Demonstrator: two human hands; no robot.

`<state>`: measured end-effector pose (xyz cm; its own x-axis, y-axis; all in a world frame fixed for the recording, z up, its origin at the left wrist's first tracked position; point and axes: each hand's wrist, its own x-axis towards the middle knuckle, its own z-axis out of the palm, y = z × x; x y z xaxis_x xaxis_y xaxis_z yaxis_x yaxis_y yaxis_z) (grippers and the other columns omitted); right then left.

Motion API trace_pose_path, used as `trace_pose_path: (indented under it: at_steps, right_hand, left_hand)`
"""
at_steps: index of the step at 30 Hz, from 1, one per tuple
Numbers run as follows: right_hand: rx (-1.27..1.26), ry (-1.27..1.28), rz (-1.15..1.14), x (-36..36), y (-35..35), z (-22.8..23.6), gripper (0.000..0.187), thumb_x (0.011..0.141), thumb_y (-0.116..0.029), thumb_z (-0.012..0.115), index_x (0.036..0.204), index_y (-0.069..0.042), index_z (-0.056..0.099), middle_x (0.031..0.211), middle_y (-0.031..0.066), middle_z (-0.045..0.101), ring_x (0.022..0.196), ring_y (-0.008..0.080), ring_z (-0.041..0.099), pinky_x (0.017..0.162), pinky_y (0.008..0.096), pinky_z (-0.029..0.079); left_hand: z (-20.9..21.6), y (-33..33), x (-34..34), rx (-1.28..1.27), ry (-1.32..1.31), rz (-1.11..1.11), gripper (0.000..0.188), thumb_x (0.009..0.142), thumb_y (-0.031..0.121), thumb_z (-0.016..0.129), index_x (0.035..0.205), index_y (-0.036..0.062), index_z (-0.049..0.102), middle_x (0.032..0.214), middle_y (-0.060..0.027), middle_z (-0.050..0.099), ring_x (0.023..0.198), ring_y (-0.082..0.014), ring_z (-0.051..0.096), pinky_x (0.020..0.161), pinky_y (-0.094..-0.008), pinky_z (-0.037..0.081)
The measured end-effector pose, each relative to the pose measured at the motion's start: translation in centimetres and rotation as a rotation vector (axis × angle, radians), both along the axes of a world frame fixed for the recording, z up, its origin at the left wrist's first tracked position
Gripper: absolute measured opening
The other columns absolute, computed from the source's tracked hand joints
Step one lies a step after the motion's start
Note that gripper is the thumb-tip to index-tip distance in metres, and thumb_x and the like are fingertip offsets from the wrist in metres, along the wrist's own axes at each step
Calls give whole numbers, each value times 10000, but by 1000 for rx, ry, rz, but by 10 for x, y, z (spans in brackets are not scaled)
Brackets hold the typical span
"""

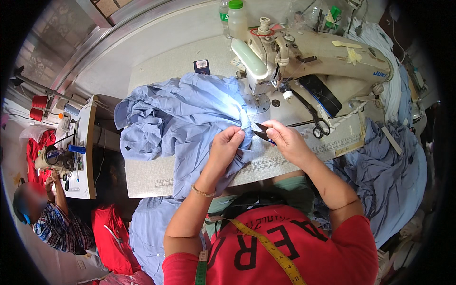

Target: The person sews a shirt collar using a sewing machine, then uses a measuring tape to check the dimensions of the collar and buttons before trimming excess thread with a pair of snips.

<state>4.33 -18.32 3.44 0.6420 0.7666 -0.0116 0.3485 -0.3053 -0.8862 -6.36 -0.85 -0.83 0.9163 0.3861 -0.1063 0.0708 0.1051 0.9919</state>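
Note:
A light blue garment (185,111) lies bunched on the sewing table (142,185), partly hanging over its front edge. My left hand (223,149) is closed, pinching a folded edge of the garment between thumb and fingers. In my right hand (288,142) is a pair of dark thread snips (261,132), gripped with the blades toward that folded edge. Whether the blades touch the cloth, I cannot tell. Just beyond my hands stands the sewing machine (327,54), its lamp lighting the cloth beside the needle area.
Black-handled scissors (319,124) and a dark flat case (320,95) lie under the machine arm. Bottles (237,23) stand behind. Blue cloth (389,161) is heaped at the right. A measuring tape (266,247) hangs over me. Far left, another person (57,223) sits at a machine.

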Motion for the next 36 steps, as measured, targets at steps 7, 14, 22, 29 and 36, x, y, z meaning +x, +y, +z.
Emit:
trace_pose_path:
  at_steps: [7,14,22,29,36]
  right_hand:
    - [-206,-406,48,-5,3,10,291,864,-359,619,1029,-119,619,814,116,662,727,322,626,639,391,471]
    - [-123,-672,39,-6,3,4,280,848,-354,626,989,-112,624,791,92,665,686,294,619,644,386,451]
    - [-124,-741,24,-8,4,3,254,855,-336,621,964,-106,614,759,86,656,672,273,623,625,380,436]
    - [-14,-835,12,-7,5,-8,233,841,-324,639,936,-112,623,723,63,641,641,254,613,605,358,421]
    - [17,-640,92,1,6,-6,258,819,-304,671,969,-96,645,773,70,664,655,263,617,607,335,424]
  left_hand:
    - [1,2,-2,-82,2,-18,125,930,124,574,919,28,653,803,85,554,723,-6,447,645,-169,361]
    - [4,0,-2,-122,7,-2,133,934,125,573,933,19,652,819,80,566,737,-6,461,655,-170,368]
    - [4,-1,-2,-94,4,0,132,933,120,576,936,14,654,814,81,559,727,-11,454,647,-172,369]
    - [0,1,-2,-30,24,-5,120,929,108,577,904,12,645,787,85,541,702,-8,434,618,-174,355]
    - [0,1,-3,-30,-16,-10,183,938,163,567,870,4,626,703,84,493,634,-17,402,548,-198,340]
